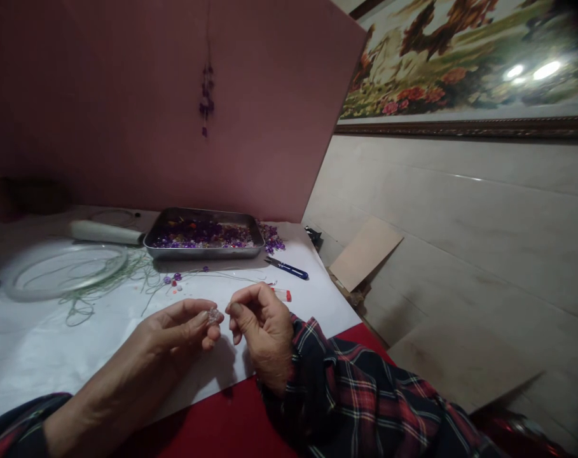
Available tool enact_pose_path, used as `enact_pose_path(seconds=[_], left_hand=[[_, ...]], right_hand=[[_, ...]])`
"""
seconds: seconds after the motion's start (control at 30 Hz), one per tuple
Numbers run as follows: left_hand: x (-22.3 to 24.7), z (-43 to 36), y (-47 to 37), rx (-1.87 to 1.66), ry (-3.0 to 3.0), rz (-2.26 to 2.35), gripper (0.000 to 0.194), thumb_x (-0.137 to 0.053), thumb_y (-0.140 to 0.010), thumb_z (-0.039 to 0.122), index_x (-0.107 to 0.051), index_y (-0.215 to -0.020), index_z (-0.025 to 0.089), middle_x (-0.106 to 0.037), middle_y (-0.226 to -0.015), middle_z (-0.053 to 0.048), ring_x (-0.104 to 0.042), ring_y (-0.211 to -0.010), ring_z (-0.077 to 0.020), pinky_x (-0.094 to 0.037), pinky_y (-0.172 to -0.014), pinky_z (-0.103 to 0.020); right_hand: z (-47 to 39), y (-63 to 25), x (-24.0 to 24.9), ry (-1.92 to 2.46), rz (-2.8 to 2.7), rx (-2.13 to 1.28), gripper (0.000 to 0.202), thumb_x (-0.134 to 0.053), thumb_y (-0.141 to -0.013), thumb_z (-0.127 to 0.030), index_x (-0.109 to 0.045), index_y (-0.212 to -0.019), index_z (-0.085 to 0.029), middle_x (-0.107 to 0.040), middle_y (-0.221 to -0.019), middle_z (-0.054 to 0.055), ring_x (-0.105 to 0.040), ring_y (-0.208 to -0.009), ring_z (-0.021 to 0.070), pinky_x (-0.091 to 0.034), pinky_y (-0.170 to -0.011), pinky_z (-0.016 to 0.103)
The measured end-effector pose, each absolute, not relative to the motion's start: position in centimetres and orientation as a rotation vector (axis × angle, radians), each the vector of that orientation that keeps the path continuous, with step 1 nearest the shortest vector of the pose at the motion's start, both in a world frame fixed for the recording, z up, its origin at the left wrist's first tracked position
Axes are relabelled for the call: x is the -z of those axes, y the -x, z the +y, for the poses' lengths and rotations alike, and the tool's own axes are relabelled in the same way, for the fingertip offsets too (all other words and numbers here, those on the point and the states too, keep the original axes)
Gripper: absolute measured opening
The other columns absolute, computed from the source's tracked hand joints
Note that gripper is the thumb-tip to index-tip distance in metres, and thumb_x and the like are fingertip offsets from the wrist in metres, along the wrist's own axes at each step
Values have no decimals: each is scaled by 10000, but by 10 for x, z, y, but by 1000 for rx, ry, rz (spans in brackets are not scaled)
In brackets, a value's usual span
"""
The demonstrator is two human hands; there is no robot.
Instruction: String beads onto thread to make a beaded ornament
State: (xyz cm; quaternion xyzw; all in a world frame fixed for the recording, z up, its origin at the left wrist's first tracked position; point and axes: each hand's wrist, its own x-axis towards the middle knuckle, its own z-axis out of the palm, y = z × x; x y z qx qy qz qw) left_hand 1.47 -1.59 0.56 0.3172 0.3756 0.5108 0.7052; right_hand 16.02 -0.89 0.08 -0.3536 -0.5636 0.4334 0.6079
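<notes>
Between the thumb and fingers of my left hand (181, 331) is a small clear bead cluster (214, 315), pinched over the front of the white table. Close on its right, my right hand (262, 324) is closed in a pinch of thumb and forefinger; whatever it holds is too small to make out. Beyond the hands, a metal tray (207, 252) holds many purple and clear beads (207, 234). Blue thread snips (287, 267) lie right of the tray. A small red-and-clear case (282, 294) shows just behind my right hand.
Green threads (102, 280) lie tangled at the left, beside a clear ring (64, 270) and a pale handle-like rod (106, 233). Loose beads (173, 278) lie before the tray, with purple beads (273, 238) beside it. A beaded string (206, 102) hangs against the pink panel (126, 127) behind.
</notes>
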Motion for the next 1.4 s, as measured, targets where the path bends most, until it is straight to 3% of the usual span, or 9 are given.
enact_pose_path(seconds=[0.2, 0.5, 1.0, 1.4], left_hand=[[-9, -15, -15, -1146, -669, 836, 169, -821, -624, 106, -743, -769, 139, -716, -701, -70, -630, -620, -149, -538, -589, -226], [-7, -14, -14, -1177, -649, 813, 173, -809, -620, 72, -749, -765, 146, -712, -698, -70, -636, -630, -152, -555, -606, -231], [-10, -15, -13, -1176, -648, 791, 143, -759, -654, 33, -756, -763, 125, -699, -684, -78, -626, -616, -144, -557, -604, -223], [-8, -15, -15, -1175, -684, 787, 108, -788, -661, 96, -761, -764, 115, -679, -666, -61, -608, -605, -127, -551, -618, -208]], right_hand=[[-13, -162, -1, 915, -1471, -772, 118, -567, -816, -277, -553, -745, -184, -530, -582, -28, -477, -494, 98, -381, -457, 206], [-15, -159, -5, 1011, -1539, -590, 95, -551, -714, -173, -539, -621, -184, -538, -569, -24, -495, -506, 110, -398, -501, 234], [-15, -160, -4, 942, -1577, -555, 113, -568, -733, -174, -550, -623, -187, -545, -596, -23, -499, -526, 109, -404, -512, 237], [-15, -160, -2, 972, -1583, -539, 130, -568, -741, -185, -543, -614, -190, -541, -579, -24, -491, -517, 108, -394, -508, 235]])
